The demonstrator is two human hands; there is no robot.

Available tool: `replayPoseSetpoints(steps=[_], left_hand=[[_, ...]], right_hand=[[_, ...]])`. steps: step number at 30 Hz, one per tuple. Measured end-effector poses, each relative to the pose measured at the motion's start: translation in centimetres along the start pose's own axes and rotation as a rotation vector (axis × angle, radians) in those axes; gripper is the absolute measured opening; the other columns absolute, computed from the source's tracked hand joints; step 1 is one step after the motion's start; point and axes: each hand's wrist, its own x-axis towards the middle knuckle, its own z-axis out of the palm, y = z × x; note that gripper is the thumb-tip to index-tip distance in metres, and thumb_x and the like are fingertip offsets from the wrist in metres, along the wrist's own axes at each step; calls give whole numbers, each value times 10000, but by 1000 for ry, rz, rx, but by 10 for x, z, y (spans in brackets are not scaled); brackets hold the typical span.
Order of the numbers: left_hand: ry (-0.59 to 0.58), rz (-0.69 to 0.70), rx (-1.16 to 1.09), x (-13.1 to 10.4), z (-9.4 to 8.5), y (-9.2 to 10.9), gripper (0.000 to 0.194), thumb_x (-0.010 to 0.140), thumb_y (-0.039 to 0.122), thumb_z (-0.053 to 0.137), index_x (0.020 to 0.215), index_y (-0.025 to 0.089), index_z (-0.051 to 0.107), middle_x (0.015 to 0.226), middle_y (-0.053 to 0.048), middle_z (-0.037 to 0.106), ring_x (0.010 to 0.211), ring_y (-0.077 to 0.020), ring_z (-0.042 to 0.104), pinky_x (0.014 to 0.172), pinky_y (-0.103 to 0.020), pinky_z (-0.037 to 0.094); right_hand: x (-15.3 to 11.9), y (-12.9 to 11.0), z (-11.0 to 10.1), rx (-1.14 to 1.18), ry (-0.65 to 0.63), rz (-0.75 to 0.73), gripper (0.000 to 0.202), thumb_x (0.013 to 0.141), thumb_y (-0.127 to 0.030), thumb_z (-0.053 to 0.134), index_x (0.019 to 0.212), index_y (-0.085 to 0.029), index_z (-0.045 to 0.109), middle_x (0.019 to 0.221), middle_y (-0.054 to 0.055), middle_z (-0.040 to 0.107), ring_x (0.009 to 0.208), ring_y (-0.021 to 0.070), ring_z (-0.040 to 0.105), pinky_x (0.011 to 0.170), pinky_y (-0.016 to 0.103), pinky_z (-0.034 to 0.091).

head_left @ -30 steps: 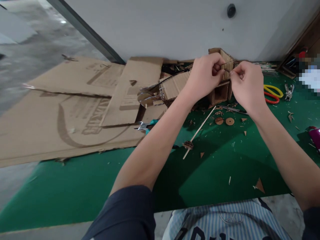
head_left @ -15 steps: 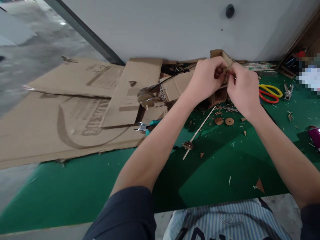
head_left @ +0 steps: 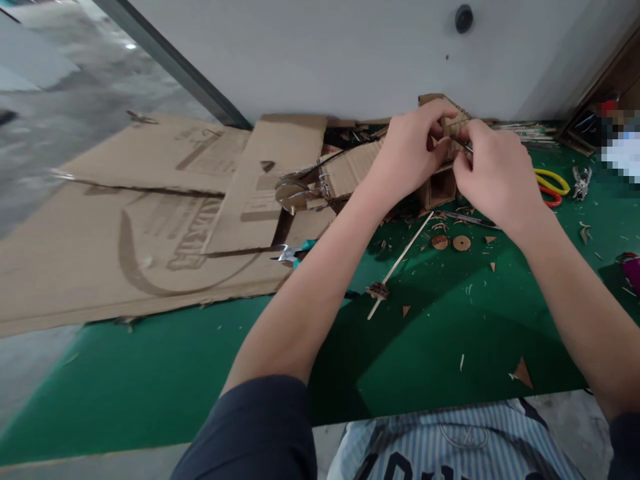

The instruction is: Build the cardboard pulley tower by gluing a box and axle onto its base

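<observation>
Head view: my right hand [head_left: 493, 167] has thumb and forefinger closed on a thin dark piece [head_left: 465, 145], held at the upper part of the cardboard box [head_left: 443, 190]. My left hand [head_left: 415, 147] is at the left of the box, fingers curled; whether its fingertips meet on the dark piece or on the cardboard, I cannot tell. Change noted: half a second ago my fingertips were nearly together above the box; the right hand has since drawn away to the right, opening a gap in which the dark piece shows. In my judgement the work on the box is in hand, the piece being controlled from the right and not released. Left of the box, partly behind my left forearm, lies a flat cardboard body [head_left: 350, 170], with a wire-bound disc [head_left: 293, 195] at its far-left end. Just in front of the box are a slim blade-like tool [head_left: 470, 219] and two small discs [head_left: 462, 243], side by side. Farther in front lies a wooden stick [head_left: 406, 250], passing through a cardboard lump [head_left: 377, 291]. Right of the box are yellow-and-red handles [head_left: 555, 175], partly covered by my right hand, and a small metal tool [head_left: 581, 183]. Well left of the box, teal-handled cutters [head_left: 287, 255] rest on cardboard sheets [head_left: 165, 233].
</observation>
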Motion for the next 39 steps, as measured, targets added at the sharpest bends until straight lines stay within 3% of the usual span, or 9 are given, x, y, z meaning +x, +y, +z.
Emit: replayPoseSetpoints(steps=[3,9,14,19,27,30,35,39], left_hand=[[-7,32,41,-2,0,2,383,837,122,575,1165,280,692,871,-19,728,763,-212,671,798,-356,533],[-10,43,89,-3,0,4,214,860,202,584,1014,278,712,850,-30,735,807,-238,679,813,-362,531],[3,11,62,-3,3,4,215,850,192,587,1005,256,722,859,-43,739,773,-228,668,797,-374,539],[19,-35,-1,-3,7,1,238,838,161,600,1031,232,720,832,-38,730,760,-210,662,786,-363,549],[34,-40,-21,-2,9,-3,239,832,132,606,1028,234,695,821,-33,709,761,-210,655,803,-366,546],[18,-30,-26,-2,10,-3,254,838,142,601,1056,247,680,845,-30,708,795,-219,665,831,-367,547],[31,-21,-15,-2,10,-3,308,824,123,586,1088,257,670,821,-29,690,794,-224,661,825,-371,550],[37,-35,-20,0,7,-5,294,821,98,591,1054,258,670,863,-33,709,828,-221,677,842,-371,554]], right_hand=[[-3,3,-6,22,-19,-36,292,974,-449,518,1140,-253,657,930,136,701,980,364,684,830,493,517],[-6,5,-5,24,43,-88,275,996,-431,477,1062,-263,684,831,127,687,956,350,681,826,488,530],[-2,7,-8,20,-11,-77,276,998,-412,466,969,-266,698,821,130,689,943,348,676,839,498,524],[2,3,-16,49,-73,-53,339,1011,-428,448,843,-264,692,676,107,662,881,336,696,845,497,526],[-4,-3,-14,-139,-62,-71,320,999,-355,407,903,-281,702,856,141,717,856,331,685,792,496,520],[-4,0,-12,-57,-17,-97,312,1005,-396,440,896,-271,704,760,118,693,855,323,689,803,476,522],[-1,-2,-15,48,-101,-23,328,1015,-411,473,809,-270,687,586,53,620,715,285,689,823,463,530],[0,-5,-16,92,-96,-3,306,1014,-405,473,854,-285,705,636,55,669,761,290,710,847,469,543]])
